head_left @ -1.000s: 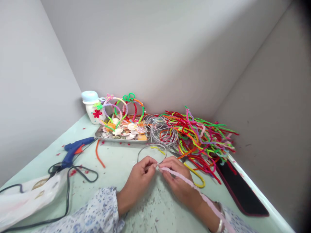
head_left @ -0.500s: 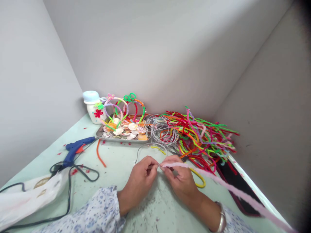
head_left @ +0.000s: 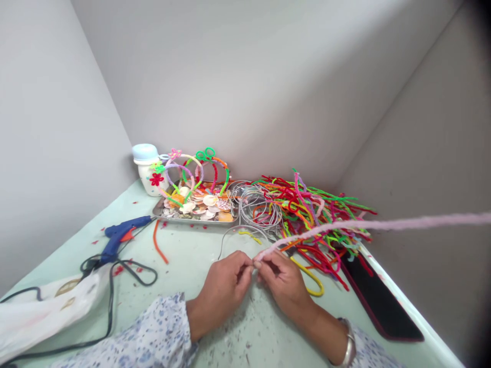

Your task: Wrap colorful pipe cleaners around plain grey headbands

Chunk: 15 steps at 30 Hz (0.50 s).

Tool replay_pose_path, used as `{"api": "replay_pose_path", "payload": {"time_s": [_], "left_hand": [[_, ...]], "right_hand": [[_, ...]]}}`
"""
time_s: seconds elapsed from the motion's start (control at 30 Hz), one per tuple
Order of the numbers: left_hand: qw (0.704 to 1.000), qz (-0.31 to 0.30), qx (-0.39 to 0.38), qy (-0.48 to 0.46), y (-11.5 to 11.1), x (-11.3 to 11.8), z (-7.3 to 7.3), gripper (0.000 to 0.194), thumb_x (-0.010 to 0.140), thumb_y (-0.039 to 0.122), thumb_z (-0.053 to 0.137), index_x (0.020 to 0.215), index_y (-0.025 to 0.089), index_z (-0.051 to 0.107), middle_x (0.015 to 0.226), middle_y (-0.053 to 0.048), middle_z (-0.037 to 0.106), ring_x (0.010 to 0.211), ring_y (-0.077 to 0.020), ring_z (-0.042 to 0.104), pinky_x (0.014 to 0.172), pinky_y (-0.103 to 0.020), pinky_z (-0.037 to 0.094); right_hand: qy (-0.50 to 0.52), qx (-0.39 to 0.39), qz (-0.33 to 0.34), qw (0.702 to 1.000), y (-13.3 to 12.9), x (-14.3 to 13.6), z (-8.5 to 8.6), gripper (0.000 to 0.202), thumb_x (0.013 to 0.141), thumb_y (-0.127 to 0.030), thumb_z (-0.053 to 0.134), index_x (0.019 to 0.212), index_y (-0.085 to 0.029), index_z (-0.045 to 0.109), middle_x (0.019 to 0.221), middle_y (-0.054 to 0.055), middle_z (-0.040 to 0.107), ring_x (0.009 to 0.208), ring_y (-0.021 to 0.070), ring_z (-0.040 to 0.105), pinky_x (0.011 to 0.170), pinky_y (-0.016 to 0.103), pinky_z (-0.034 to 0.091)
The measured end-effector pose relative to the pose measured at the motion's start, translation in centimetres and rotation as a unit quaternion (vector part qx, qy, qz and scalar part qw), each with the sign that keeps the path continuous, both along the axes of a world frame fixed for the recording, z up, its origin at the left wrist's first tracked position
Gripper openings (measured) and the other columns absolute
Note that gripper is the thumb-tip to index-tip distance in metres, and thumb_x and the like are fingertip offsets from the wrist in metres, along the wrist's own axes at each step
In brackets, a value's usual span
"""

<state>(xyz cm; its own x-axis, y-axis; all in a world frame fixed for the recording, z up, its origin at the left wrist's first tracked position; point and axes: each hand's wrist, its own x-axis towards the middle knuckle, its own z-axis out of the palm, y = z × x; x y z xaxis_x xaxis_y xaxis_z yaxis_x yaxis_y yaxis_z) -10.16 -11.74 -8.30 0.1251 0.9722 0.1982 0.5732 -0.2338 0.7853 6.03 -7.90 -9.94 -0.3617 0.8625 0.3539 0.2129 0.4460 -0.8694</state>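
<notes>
A fuzzy pale pink pipe cleaner runs from the fingertips of my right hand out past the right edge of view. My right thumb and index finger pinch it near its end. Tip to tip with them, the fingers of my left hand are pinched closed; what lies between them is too small to make out. A thin grey wire arcs just behind both hands, its ends hidden by them. Beyond my right hand lie yellow-handled scissors, partly covered.
A metal tray holds shells and fuzzy headbands. Beside it are a coil of grey wire and a heap of coloured pipe cleaners. A blue glue gun with a black cord, a white jar and a black case lie around.
The long free part of the pink pipe cleaner has swung upward, from slanting down at the right to nearly level. The grey wire has shifted slightly right. Both hands stay pinched together.
</notes>
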Motion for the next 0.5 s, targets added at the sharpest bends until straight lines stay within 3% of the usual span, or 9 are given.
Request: {"api": "replay_pose_path", "payload": {"time_s": [0.3,0.5], "left_hand": [[0.999,-0.018,0.005,0.040,-0.15,0.00,0.10,0.020,0.093,0.025,0.040,0.087,0.020,0.059,0.083,-0.003,0.064,0.073,-0.0167,0.057,0.067,-0.025,0.038],[0.999,-0.017,-0.004,0.046,-0.16,-0.13,-0.10,0.020,0.093,0.025,0.041,0.087,0.021,0.059,0.083,-0.001,0.065,0.074,-0.0159,0.059,0.068,-0.025,0.040]], "right_hand": [[0.048,-0.079,0.019,0.996,0.16,-0.29,-0.44,0.017,0.090,-0.033,0.054,0.081,-0.020,0.061,0.077,-0.001,0.051,0.057,0.0114,0.056,0.051,0.022,0.047],[0.024,-0.099,0.014,0.995,0.14,-0.25,-0.15,0.018,0.090,-0.032,0.054,0.078,-0.019,0.060,0.070,-0.002,0.052,0.055,0.0111,0.054,0.053,0.022,0.045]]}}
